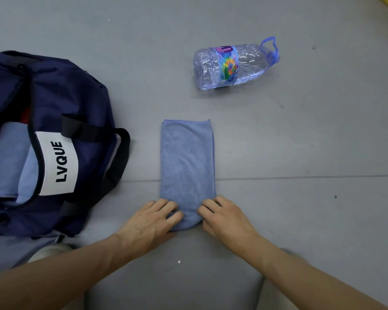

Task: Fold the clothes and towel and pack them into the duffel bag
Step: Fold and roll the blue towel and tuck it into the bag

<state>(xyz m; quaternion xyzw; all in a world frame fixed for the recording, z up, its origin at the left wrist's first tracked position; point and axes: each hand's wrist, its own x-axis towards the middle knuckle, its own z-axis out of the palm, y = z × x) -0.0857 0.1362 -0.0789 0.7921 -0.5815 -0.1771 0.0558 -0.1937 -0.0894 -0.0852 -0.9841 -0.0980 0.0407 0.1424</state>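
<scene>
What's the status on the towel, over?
On towel near end: left hand, right hand, gripping. Folded narrow, flat on floor. Open duffel bag left; bottle beyond, clear.

Duffel bag (pixel 54 97) past the left edge; towel (pixel 187 162) corners under left hand (pixel 152 222), right hand (pixel 224 220); red item (pixel 26 116) inside, perhaps cloth

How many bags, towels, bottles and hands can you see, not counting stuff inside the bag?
duffel bag: 1
towel: 1
bottle: 1
hands: 2, the left hand and the right hand
Total: 5
</scene>
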